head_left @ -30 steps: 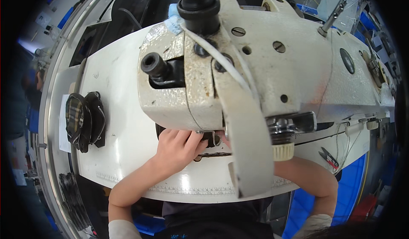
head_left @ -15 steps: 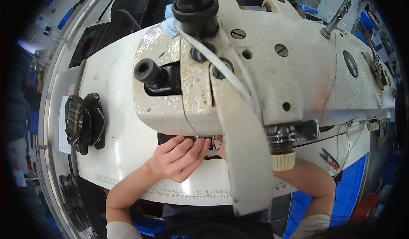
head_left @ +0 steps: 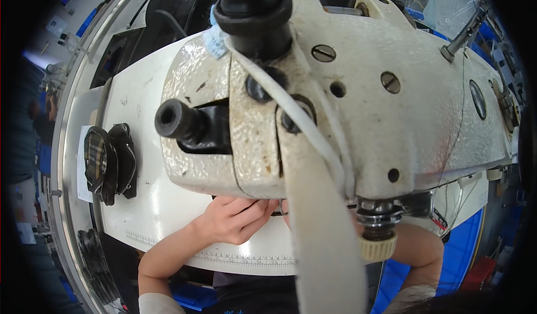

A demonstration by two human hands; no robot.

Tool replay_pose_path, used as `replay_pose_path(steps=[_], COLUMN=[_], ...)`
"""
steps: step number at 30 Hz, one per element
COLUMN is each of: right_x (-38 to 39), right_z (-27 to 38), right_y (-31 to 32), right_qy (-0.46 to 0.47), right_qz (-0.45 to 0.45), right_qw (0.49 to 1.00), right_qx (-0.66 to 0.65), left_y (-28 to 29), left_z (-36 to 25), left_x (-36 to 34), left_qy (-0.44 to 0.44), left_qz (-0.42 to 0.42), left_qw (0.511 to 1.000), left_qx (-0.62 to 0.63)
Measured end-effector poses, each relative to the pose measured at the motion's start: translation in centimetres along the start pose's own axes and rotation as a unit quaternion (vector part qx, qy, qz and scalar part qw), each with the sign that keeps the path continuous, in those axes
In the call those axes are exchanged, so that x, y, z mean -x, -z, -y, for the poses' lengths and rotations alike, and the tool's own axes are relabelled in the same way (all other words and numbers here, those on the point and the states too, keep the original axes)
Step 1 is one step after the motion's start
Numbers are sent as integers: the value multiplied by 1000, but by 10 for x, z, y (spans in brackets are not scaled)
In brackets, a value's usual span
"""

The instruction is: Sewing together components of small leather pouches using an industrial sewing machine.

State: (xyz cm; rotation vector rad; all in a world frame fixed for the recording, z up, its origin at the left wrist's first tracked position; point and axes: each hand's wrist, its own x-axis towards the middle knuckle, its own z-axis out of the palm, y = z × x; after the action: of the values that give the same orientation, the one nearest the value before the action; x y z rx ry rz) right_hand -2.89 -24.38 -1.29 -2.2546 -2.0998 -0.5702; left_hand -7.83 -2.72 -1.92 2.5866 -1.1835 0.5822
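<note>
Under the head of a white industrial sewing machine (head_left: pixel 358 118), my left hand (head_left: pixel 238 220) is closed, with its fingers bent and pressed together. The machine head covers those fingertips and most of what they pinch. Only a dark sliver shows beside them, too little to name. My right hand (head_left: pixel 286 209) comes close to the left from the other side. Just a small patch of its skin is visible, because a long pale lever (head_left: pixel 324 235) in front of the machine hides its fingers. My right forearm (head_left: pixel 417 246) passes behind the tension knob (head_left: pixel 378 248).
Dark pouches (head_left: pixel 122 160), one with a plaid panel, lie on the left of the white table (head_left: pixel 151 213). A ruler strip (head_left: pixel 246 259) runs along its near edge. Small snips (head_left: pixel 440 220) lie at the right. A blue bin (head_left: pixel 461 252) stands below the table there.
The view has shifted closer, so the machine head looks larger and lower and now covers the fingertips and the dark piece seen before. My left hand stays closed in nearly the same place.
</note>
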Motion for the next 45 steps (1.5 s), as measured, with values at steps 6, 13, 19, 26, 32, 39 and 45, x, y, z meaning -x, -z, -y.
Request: replay_pose_path(steps=[6, 13, 19, 26, 32, 39, 45], right_x=[-12, 13, 26, 18, 23, 23, 18], right_z=[-13, 3, -5, -6, -8, -1, -4], right_y=[-15, 0, 6, -10, -5, -31, -41], right_qy=[1, -198, -135, -108, -138, -242, -280], right_qz=[-88, -49, -48, -92, -53, -7, -20], right_qw=[995, 963, 979, 972, 970, 934, 920], right_qx=[49, -178, -148, -188, -192, -264, -274], left_y=[20, -6, -3, 15, 13, 12, 6], left_z=[3, 12, 9, 8, 13, 23, 22], left_x=[-16, 13, -7, -1, -9, -13, -12], left_qy=[-1, -17, -2, 42, 49, 81, 123], left_qz=[-62, -6, -38, 11, 53, 11, 89], left_qw=[997, 1000, 999, 997, 987, 993, 981], left_qx=[-39, 3, 29, 58, 146, 88, 123])
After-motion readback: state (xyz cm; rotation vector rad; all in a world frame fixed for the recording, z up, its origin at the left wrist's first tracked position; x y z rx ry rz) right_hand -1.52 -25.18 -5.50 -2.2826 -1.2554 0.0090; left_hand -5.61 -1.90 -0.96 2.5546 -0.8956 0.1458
